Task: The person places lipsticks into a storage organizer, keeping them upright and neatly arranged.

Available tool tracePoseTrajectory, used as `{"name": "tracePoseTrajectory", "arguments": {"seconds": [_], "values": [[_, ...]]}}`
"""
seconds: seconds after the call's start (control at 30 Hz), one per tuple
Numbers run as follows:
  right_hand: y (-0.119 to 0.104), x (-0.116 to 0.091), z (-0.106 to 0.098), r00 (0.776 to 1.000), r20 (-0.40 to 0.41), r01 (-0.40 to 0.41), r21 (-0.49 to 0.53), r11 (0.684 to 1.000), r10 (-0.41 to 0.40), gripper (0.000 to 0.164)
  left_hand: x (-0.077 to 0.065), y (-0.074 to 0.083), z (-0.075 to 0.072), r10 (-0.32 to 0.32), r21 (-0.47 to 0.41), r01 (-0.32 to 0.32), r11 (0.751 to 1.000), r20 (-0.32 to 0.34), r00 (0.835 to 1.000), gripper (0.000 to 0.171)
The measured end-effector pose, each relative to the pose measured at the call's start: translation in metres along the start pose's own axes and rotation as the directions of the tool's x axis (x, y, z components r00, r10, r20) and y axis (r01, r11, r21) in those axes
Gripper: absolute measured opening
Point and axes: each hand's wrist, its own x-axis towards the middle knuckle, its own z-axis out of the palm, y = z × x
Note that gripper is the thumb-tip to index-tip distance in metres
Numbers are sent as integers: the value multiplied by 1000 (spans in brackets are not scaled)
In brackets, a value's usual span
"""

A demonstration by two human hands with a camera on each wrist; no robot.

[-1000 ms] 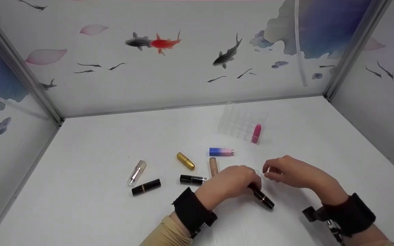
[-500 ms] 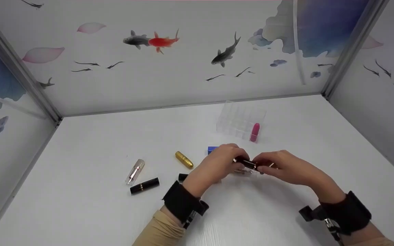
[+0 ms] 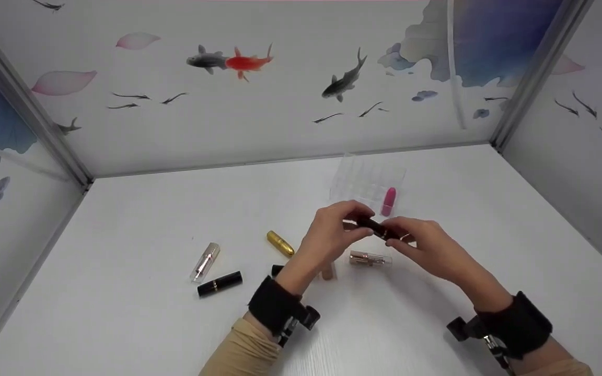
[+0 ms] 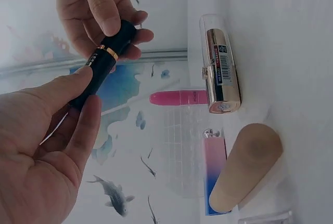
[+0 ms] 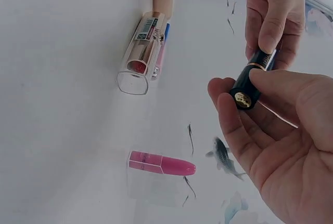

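Note:
A black lipstick tube [image 3: 378,229] with a gold band is held up above the table between both hands. My left hand [image 3: 330,232] pinches one end between thumb and fingers. At the other end, my right hand [image 3: 426,243] grips it the same way. The right wrist view shows a gold emblem on the end face of the black tube [image 5: 248,86]. Below the hands lies a rose-gold lipstick with a clear cap [image 3: 370,259]. A beige tube [image 4: 247,164] and a blue-to-pink lipstick [image 4: 215,164] lie close by, the latter hidden in the head view.
Behind the hands stands a clear compartment box [image 3: 363,177] with a pink lipstick [image 3: 389,201] in its front right corner. To the left lie a gold tube [image 3: 280,243], a clear-and-pink lipstick [image 3: 205,262] and a black lipstick [image 3: 220,284]. Printed panels [image 3: 280,120] enclose the table.
My left hand has lifted the black lipstick off the table and moved it away from me. My right hand has taken hold of its other end, and both hands have risen toward the box.

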Motion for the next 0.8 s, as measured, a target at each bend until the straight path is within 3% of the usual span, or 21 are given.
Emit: {"name": "tracePoseTrajectory", "arguments": {"seconds": [0.13,0.23,0.5,0.8], "values": [[-4,4,3,996,-83,-18,30,999,20,29,1,1,4,-37,-178,25,984,-67,997,39],[-9,9,5,989,-145,-32,46,998,39,30,3,2,7,-38,-222,9,975,-125,991,43],[-24,23,8,959,-285,15,35,999,-4,39,8,11,8,28,-191,-80,978,-259,965,32],[-31,30,-1,942,-328,-51,86,995,76,35,14,18,10,83,-95,-118,988,-311,947,31]]}}
